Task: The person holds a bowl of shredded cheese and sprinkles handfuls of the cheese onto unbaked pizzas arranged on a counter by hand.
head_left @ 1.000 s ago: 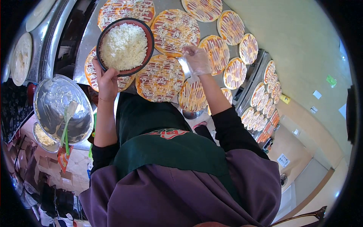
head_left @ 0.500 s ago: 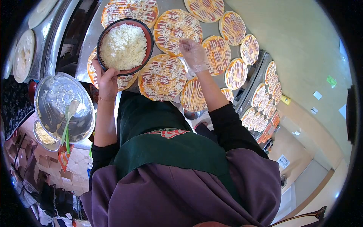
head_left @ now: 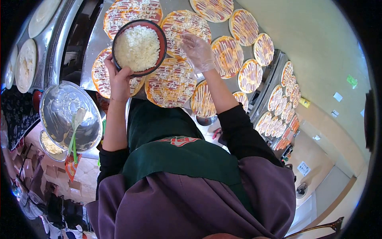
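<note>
My left hand point(head_left: 119, 81) grips the near rim of a dark bowl with a reddish inside point(head_left: 162, 44), heaped with white shredded cheese point(head_left: 137, 48). The bowl is held over the pizzas. My right hand point(head_left: 197, 51), in a clear plastic glove, hovers above a cheese-sprinkled pizza point(head_left: 187, 24), just right of the bowl. Its fingers point toward the bowl, fairly stretched, with nothing visible in them. Closer to me lies another pizza with cheese point(head_left: 170, 83). A pizza at the left point(head_left: 100, 75) is partly hidden by the bowl and my left hand.
More sauce-striped pizzas point(head_left: 227, 57) cover the right of the metal table point(head_left: 95, 51). Beyond stands a second tray of pizzas point(head_left: 274, 97). At the left are a large metal bowl point(head_left: 51, 115) with a green-handled spatula point(head_left: 75, 131), and a smaller bowl of yellowish shreds point(head_left: 51, 144).
My left hand and the bowl have shifted slightly right. My right hand has moved a little left toward the bowl, and its curled fingers have straightened.
</note>
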`<state>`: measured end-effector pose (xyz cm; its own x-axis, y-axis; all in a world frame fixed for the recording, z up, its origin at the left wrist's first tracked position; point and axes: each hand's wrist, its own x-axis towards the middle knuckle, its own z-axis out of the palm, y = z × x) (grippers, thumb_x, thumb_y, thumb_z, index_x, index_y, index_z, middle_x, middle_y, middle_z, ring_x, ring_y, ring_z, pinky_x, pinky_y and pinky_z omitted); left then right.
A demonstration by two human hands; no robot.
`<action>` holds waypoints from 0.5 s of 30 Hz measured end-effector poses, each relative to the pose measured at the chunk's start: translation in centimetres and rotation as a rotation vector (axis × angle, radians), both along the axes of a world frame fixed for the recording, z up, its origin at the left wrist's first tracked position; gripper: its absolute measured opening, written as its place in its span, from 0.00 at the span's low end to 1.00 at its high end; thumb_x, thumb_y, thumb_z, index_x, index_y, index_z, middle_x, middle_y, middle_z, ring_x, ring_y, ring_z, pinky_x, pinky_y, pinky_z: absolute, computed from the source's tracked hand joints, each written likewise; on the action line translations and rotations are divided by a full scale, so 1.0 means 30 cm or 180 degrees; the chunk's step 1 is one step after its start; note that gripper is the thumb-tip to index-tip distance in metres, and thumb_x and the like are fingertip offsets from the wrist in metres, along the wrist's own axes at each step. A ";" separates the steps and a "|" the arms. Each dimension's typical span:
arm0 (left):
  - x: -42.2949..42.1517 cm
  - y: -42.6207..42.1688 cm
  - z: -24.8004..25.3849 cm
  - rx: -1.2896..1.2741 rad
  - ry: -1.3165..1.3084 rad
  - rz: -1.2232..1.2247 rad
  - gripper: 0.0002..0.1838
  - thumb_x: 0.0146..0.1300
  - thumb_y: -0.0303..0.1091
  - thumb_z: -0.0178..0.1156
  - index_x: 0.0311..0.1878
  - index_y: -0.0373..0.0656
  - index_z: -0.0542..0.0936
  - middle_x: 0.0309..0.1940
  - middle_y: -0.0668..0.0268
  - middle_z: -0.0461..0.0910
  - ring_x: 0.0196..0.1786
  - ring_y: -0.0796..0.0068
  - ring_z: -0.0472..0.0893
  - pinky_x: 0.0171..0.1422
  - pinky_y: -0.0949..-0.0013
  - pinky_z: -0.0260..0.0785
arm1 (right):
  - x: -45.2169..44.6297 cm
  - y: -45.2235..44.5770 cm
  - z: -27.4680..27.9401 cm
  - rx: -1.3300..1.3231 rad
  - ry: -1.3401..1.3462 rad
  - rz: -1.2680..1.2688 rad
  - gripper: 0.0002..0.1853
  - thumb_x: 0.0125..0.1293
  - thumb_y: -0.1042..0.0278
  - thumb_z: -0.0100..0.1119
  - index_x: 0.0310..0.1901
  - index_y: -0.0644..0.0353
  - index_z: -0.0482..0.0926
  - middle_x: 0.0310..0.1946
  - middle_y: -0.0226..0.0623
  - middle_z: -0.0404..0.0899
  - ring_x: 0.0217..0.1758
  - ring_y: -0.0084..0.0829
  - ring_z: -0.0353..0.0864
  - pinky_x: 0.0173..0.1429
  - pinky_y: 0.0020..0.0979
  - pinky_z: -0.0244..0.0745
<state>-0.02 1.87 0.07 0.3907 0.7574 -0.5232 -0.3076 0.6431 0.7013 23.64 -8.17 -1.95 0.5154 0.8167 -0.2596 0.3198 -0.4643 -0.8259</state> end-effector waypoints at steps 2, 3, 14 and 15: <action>0.031 0.003 0.007 0.0150 0.0167 -0.0222 0.32 0.48 0.20 0.49 0.58 0.46 0.54 0.50 0.60 0.66 0.42 0.72 0.75 0.37 0.70 0.75 | 0.014 0.011 0.020 0.0249 0.0022 -0.0251 0.14 0.58 0.72 0.59 0.47 0.61 0.77 0.39 0.38 0.83 0.43 0.25 0.83 0.49 0.25 0.75; 0.031 0.006 -0.029 0.0093 0.0255 -0.0448 0.31 0.49 0.21 0.50 0.58 0.46 0.54 0.49 0.59 0.66 0.38 0.72 0.76 0.33 0.69 0.77 | 0.018 0.020 0.049 0.0265 0.0029 -0.0265 0.14 0.58 0.72 0.59 0.47 0.61 0.77 0.39 0.38 0.83 0.43 0.25 0.83 0.49 0.25 0.75; 0.286 0.004 0.012 -0.0040 0.0094 -0.1664 0.29 0.50 0.25 0.52 0.57 0.44 0.55 0.45 0.59 0.68 0.40 0.70 0.75 0.35 0.62 0.80 | 0.002 0.092 0.191 0.0435 -0.1683 0.0809 0.20 0.55 0.61 0.65 0.47 0.60 0.78 0.44 0.43 0.79 0.47 0.41 0.78 0.53 0.37 0.73; 0.306 0.006 0.008 -0.0112 0.0037 -0.1789 0.29 0.50 0.25 0.53 0.56 0.44 0.56 0.44 0.60 0.68 0.39 0.70 0.75 0.33 0.60 0.80 | 0.005 0.092 0.192 0.0451 -0.1685 0.0784 0.20 0.55 0.61 0.65 0.47 0.60 0.78 0.44 0.43 0.79 0.47 0.41 0.78 0.53 0.37 0.73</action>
<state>9.17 2.05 0.29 0.7231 0.4163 -0.5512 0.0969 0.7289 0.6777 23.80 -5.41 3.80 0.3362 0.9364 0.1009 0.7888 -0.2214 -0.5734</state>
